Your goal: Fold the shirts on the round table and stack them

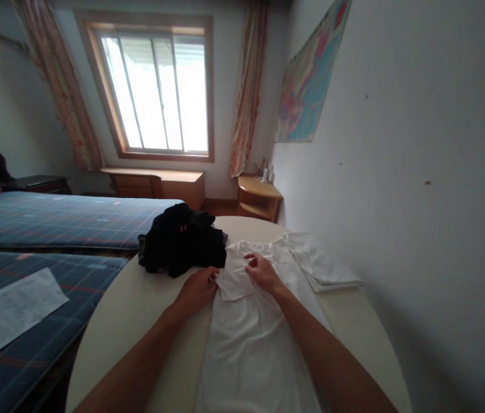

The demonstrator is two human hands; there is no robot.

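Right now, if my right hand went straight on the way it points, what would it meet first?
Probably the black clothing pile, past the white garment beneath your right hand; depth is unclear.

This place looks like a bedroom in a home. It is shown by two plaid mattresses (74, 221) lying side by side, and by a dark nightstand (46, 183) near them. Flowered curtains (59, 86) hang at both sides of a wood-framed window (165, 94). Below it stands a wooden desk (184, 176), and on the white wall (397, 126) there is a colourful map (311, 80).
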